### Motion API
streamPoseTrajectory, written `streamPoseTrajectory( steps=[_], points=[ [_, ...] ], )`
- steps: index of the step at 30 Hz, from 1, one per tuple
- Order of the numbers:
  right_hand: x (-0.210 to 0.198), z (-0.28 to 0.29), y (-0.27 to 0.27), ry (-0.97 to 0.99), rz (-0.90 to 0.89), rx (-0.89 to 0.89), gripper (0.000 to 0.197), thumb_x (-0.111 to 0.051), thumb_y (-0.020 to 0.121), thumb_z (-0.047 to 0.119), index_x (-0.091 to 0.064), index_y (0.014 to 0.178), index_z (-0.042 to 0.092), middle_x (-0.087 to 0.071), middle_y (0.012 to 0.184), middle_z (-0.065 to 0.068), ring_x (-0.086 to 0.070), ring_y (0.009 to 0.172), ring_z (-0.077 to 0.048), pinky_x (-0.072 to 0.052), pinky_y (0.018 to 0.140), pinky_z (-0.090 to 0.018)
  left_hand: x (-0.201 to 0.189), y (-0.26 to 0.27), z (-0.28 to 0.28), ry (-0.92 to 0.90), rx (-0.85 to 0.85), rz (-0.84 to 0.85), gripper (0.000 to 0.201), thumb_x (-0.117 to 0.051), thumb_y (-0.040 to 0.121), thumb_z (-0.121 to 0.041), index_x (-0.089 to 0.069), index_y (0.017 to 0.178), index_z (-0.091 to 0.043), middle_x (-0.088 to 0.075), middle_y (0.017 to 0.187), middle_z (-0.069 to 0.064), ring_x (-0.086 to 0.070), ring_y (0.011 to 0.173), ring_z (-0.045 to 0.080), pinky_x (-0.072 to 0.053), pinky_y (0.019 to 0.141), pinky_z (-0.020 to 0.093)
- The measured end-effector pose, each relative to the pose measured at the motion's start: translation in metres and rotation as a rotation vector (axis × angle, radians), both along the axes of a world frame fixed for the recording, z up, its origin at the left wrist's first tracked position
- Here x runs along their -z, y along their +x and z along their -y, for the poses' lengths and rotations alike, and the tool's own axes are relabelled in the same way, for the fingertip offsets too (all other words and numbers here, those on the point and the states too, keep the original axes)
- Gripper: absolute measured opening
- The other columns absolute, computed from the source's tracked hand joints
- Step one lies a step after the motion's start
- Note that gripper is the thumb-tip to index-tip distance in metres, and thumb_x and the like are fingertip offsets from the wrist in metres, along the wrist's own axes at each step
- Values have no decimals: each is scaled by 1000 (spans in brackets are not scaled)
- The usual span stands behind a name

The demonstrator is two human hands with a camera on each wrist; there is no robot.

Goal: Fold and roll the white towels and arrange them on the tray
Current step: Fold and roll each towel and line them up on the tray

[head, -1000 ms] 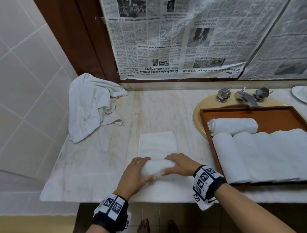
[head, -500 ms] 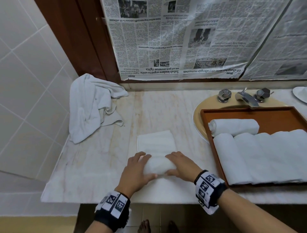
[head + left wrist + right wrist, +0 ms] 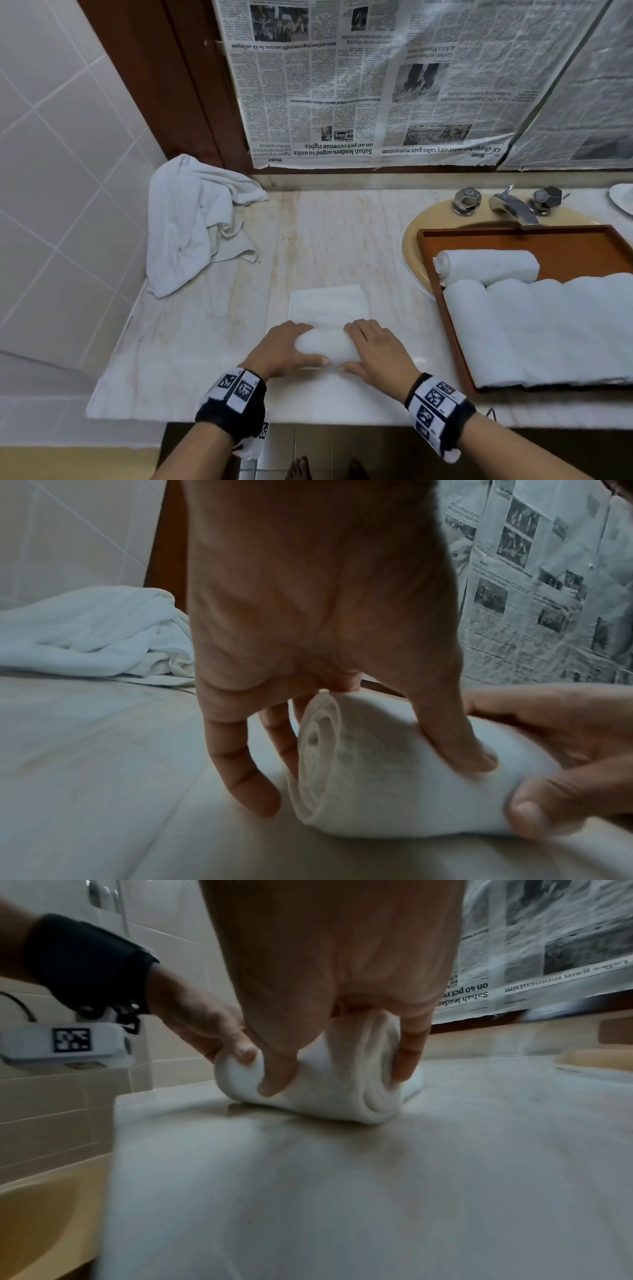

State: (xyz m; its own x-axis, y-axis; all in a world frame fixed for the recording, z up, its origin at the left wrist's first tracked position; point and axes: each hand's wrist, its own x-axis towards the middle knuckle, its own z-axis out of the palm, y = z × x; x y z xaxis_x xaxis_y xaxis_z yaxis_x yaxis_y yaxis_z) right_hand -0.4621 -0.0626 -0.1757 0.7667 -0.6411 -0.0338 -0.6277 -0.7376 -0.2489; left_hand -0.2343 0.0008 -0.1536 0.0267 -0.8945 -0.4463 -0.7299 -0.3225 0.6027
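Both hands, left hand (image 3: pixel 286 349) & right hand (image 3: pixel 375 351), fingers curled round half-rolled towel (image 3: pixel 325 344) on tabletop (image 3: pixel 191 342), keeping roll tight; flat tail at 12 o'clock; tray (image 3: pixel 582 246) at 3.

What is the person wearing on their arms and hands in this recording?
Both hands are bare, no gloves or sleeves. The left hand has a black wrist strap carrying a white block printed with square black-and-white marker codes; the right hand has a matching black wrist band. A thin dark cable shows by the left unit in the right wrist view.

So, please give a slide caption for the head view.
Both hands roll a white towel beside the wooden tray.
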Motion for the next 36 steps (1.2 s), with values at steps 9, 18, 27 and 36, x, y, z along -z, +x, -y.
streamPoseTrajectory(
  steps=[9,18,27,36],
  points=[
    [-28,32,6,633,-6,176,61,-76,78,53,-57,123,17,-58,122,0,-52,111,-21,-41,97,-36,18,-19,-26,-241,-63,54,78,-70,76,-60,-43,144,-34,-40,138,-14,-40,125,12,-37,101,28],
    [-9,0,7,82,-169,40,73,-66,79,48,-41,139,14,-49,129,-5,-48,117,-27,-37,97,-38,0,-8,0,3,23,3,71,-79,70,-64,-55,128,-33,-52,127,-9,-48,120,16,-43,99,34],
    [-34,22,10,572,-200,43,63,-75,78,46,-51,129,17,-54,126,-3,-50,112,-22,-41,89,-33,3,-29,-23,-79,133,268,80,-65,74,-68,-37,144,-42,-41,141,-14,-38,125,16,-39,97,38],
    [-16,-12,-2,211,-91,65,69,-63,85,52,-40,141,20,-43,136,-1,-42,124,-22,-39,99,-34,-10,-11,0,66,134,42,86,-74,67,-68,-44,141,-38,-40,138,-8,-42,127,18,-39,105,39]
  ],
)
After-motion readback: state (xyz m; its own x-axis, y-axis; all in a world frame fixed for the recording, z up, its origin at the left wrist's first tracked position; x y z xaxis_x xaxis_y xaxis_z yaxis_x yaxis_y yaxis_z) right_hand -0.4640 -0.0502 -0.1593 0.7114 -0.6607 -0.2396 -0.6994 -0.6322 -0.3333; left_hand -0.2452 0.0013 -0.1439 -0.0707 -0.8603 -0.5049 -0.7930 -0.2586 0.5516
